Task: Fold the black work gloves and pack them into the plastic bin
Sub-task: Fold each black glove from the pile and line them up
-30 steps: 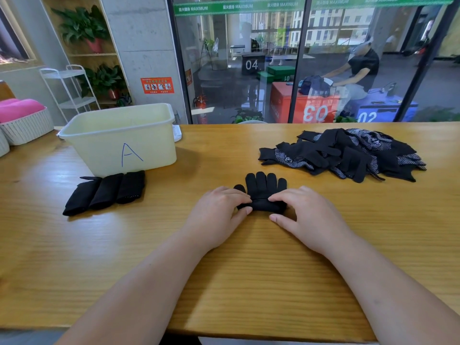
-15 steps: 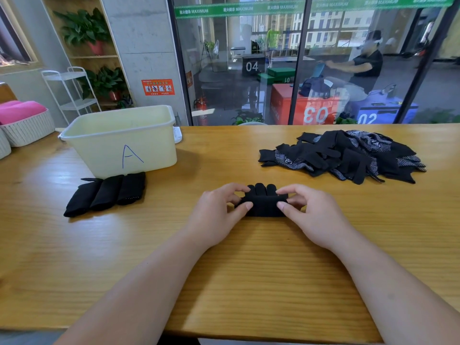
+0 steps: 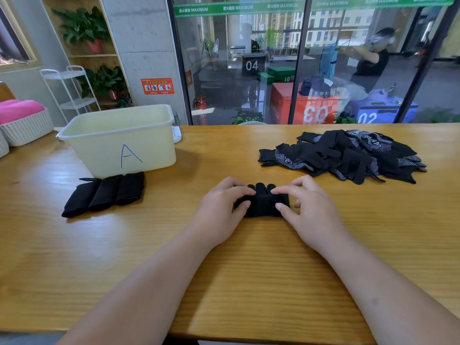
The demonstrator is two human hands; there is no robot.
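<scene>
The left hand (image 3: 219, 210) and the right hand (image 3: 308, 210) both pinched the folded black glove (image 3: 262, 206) on the wooden table (image 3: 249, 270). Three folded gloves (image 3: 104, 192) lay just beside the yellow bin (image 3: 119, 143).

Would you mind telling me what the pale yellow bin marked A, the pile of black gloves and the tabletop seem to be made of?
The pale yellow bin marked A looks like smooth moulded plastic with a rolled rim. The pile of black gloves appears to be knitted fabric with white grip dots. The tabletop shows wood grain under a glossy finish, possibly laminate.
</scene>
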